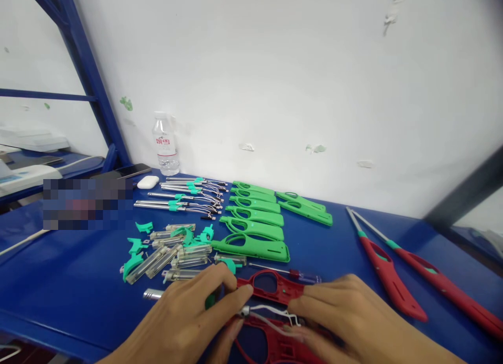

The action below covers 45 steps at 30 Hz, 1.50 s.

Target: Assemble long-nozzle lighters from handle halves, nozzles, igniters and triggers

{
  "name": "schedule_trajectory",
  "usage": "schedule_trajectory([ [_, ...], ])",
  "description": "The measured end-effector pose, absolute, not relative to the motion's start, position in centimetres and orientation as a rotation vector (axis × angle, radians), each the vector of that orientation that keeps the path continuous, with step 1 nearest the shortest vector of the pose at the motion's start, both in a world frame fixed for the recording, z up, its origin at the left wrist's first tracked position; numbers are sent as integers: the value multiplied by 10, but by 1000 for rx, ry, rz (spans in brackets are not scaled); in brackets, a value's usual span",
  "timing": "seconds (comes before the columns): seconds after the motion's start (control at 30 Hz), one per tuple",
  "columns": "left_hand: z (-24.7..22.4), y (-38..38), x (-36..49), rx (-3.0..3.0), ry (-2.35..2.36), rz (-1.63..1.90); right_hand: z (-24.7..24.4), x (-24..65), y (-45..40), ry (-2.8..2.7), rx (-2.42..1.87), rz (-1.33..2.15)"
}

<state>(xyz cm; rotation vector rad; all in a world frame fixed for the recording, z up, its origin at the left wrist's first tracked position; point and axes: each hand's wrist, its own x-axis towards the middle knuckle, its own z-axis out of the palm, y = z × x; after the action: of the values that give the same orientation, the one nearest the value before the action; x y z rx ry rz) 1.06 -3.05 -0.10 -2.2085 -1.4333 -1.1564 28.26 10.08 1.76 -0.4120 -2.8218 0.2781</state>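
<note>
My left hand [204, 306] is closed on a metal lighter tube [152, 294], whose slotted end sticks out to the left. White wires [271, 308] run from the tube's other end to my right hand [334, 314], whose fingers pinch the wires and the edge of a red half shell [275, 286]. A second red half shell [275, 343] lies nearer to me, under both hands. Behind them rests a screwdriver [306, 276] with a clear purple handle. Clear fuel tanks [192, 260] and teal triggers [135, 245] are scattered beyond my left hand.
Green half shells [255, 228] lie in a column, with two more to their right. Metal tubes with wires [173, 205] are at the back left, near a water bottle [165, 146] and a white case [148, 182]. Two red lighters [389, 280] lie at right on the blue table [78, 280].
</note>
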Motion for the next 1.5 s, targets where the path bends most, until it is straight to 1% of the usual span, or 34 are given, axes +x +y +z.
schedule_trajectory([
  [0.1, 2, -28, 6, -2294, -1415, -1079, 18, 283, 100, -2806, -403, 292],
  [0.17, 3, -26, 0, -2351, -1387, -959, 17, 282, 100, -2752, -407, 334],
  [0.23, 4, -25, -6, -2258, -1378, -894, 18, 280, 100, -2693, -398, 380],
  [0.3, 5, -25, -11, -2198, -1355, -902, 19, 278, 99, -2654, -363, 410],
  [0.4, 10, -25, -15, -2399, -1394, -968, 23, 275, 97, -2650, -349, 459],
  [0.5, 14, -25, -16, -2515, -1432, -1033, 26, 275, 96, -2675, -423, 458],
  [0.67, 9, -27, -19, -2496, -1414, -1001, 20, 278, 100, -2751, -363, 502],
  [0.77, 0, -29, -23, -2520, -1427, -948, 18, 279, 101, -2806, -398, 466],
  [0.87, -6, -30, -27, -2566, -1530, -802, 18, 278, 98, -2838, -418, 450],
  [0.97, -3, -30, -29, -2631, -1608, -656, 15, 276, 95, -2847, -385, 394],
  [1.17, 4, -28, -28, -2723, -1700, -598, -1, 273, 94, -2872, -294, 118],
  [1.33, 9, -24, -26, -2761, -1692, -435, -9, 274, 94, -2883, -234, 67],
  [1.4, 10, -23, -25, -2768, -1705, -462, -11, 274, 94, -2879, -202, 52],
  [1.5, 11, -21, -26, -2778, -1692, -602, -11, 274, 94, -2878, -207, 39],
])
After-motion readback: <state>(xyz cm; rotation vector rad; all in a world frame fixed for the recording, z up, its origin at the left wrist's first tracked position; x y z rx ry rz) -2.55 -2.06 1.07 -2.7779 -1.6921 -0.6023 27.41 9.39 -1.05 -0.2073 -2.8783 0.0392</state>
